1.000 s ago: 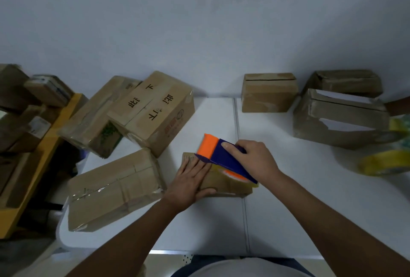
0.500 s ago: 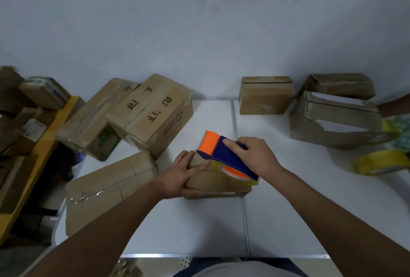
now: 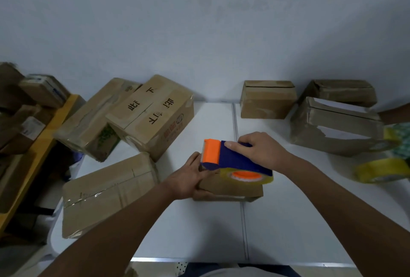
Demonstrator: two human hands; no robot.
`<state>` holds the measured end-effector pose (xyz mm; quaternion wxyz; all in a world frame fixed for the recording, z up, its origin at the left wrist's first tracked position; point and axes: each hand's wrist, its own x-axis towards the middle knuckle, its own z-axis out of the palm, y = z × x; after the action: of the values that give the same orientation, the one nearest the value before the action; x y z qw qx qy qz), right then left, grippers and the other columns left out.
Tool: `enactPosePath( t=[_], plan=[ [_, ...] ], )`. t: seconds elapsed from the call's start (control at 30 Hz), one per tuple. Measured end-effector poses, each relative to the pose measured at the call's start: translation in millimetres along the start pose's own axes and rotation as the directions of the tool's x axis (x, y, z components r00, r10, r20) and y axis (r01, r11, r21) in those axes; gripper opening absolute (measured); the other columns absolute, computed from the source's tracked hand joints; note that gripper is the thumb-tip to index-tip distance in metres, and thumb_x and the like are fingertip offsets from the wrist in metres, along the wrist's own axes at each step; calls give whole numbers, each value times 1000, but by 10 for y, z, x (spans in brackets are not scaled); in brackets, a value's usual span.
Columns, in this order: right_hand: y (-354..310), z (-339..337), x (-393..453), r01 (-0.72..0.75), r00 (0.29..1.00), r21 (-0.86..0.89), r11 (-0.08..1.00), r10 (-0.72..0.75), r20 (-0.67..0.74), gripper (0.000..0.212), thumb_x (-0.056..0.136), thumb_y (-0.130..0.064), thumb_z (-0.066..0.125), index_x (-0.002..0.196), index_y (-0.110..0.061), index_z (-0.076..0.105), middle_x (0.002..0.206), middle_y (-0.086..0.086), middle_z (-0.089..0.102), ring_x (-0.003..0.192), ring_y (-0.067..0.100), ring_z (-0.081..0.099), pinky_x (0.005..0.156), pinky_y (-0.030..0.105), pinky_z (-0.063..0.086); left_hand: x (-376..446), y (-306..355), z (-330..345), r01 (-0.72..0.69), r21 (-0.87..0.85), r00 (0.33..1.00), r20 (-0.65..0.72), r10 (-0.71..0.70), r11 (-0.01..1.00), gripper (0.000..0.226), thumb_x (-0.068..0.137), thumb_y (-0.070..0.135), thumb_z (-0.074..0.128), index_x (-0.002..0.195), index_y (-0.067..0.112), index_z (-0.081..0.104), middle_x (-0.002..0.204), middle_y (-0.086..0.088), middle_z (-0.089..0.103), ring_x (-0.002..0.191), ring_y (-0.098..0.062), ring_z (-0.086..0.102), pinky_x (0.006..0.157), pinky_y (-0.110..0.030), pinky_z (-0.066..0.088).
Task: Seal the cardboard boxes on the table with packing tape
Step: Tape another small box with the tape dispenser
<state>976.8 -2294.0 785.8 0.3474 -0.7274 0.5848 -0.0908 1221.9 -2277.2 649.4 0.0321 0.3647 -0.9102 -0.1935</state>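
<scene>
Taping the small brown cardboard box (image 3: 230, 187) at table (image 3: 199, 232) centre: left hand (image 3: 188, 179) grips its left end w/ curled fingers, right hand (image 3: 259, 150) clasps the blue-orange tape dispenser (image 3: 230, 160) on top; best pulled steadily along the seam, box held firm.

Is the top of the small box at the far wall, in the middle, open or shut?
Shut but unsealed, it seems: the small box shows a dark slit under its flat top flap.

Small brown box (image 3: 230, 188) lies flat under blue-orange tape dispenser (image 3: 233, 161).
</scene>
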Motion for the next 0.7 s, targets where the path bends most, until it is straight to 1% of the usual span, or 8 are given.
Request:
enactPosePath(
  t=[0.17, 0.4, 0.47, 0.5, 0.53, 0.6, 0.63, 0.7],
  plan=[
    [103, 192, 64, -23, 998, -22, 1000, 24, 64, 56, 87, -70, 45, 90, -19, 68, 82, -3, 70, 74, 12, 66, 74, 31, 54, -27, 21, -22, -88, -168, 986, -155, 62, 982, 81, 85, 68, 61, 152, 41, 24, 153, 0, 33, 139, -23, 29, 113, -41, 37],
    [150, 252, 67, -17, 997, -18, 1000, 18, 76, 50, 87, -67, 49, 96, -21, 65, 86, -7, 69, 77, 10, 65, 72, 26, 53, -28, 47, -84, -88, -285, 988, -144, 48, 954, 75, 86, 57, 70, 149, 33, 38, 151, 3, 34, 140, -13, 27, 115, -22, 29],
    [144, 251, 73, -14, 997, -12, 1000, 15, 79, 47, 87, -67, 50, 95, -22, 64, 84, -9, 67, 76, 9, 64, 69, 23, 51, -88, 3, -116, -6, -363, 990, -134, -46, 932, 58, 91, 48, 67, 143, 29, 49, 154, 5, 34, 142, -8, 28, 115, -25, 31],
    [151, 258, 71, -14, 997, -8, 1000, 14, 79, 46, 87, -66, 51, 95, -23, 64, 84, -10, 67, 77, 9, 65, 68, 22, 51, -133, -9, -134, 99, -408, 974, -147, -173, 907, 46, 94, 42, 64, 137, 29, 56, 154, 7, 36, 142, -4, 28, 114, -27, 34],
    [162, 265, 64, -13, 997, 0, 1000, 13, 76, 44, 87, -66, 51, 95, -24, 63, 84, -11, 67, 77, 9, 65, 67, 21, 50, -168, 20, -180, 230, -486, 923, -166, -348, 843, 34, 97, 35, 62, 130, 29, 62, 151, 10, 41, 139, 0, 34, 111, -29, 38],
    [177, 277, 51, -15, 997, 9, 1000, 14, 70, 41, 87, -65, 52, 94, -26, 61, 84, -13, 65, 76, 7, 64, 65, 18, 46, -201, 163, -291, 362, -785, 709, -118, -695, 502, 20, 101, 24, 55, 114, 27, 70, 132, 5, 62, 120, -3, 56, 99, -30, 49],
    [176, 281, 45, -15, 998, 10, 1000, 15, 68, 40, 87, -65, 51, 94, -26, 61, 84, -14, 65, 76, 6, 63, 65, 17, 44, -194, 249, -345, 321, -912, 614, -6, -789, 256, 20, 102, 21, 53, 107, 21, 72, 119, -1, 70, 108, -10, 65, 92, -29, 53],
    [174, 287, 49, -14, 998, 15, 1000, 13, 58, 42, 86, -67, 51, 93, -26, 62, 83, -13, 65, 75, 6, 63, 63, 17, 43, -180, 426, -450, 236, -960, 565, 262, -783, -151, 26, 104, 21, 50, 99, 10, 73, 100, -10, 75, 94, -18, 70, 83, -28, 55]
  ],
)
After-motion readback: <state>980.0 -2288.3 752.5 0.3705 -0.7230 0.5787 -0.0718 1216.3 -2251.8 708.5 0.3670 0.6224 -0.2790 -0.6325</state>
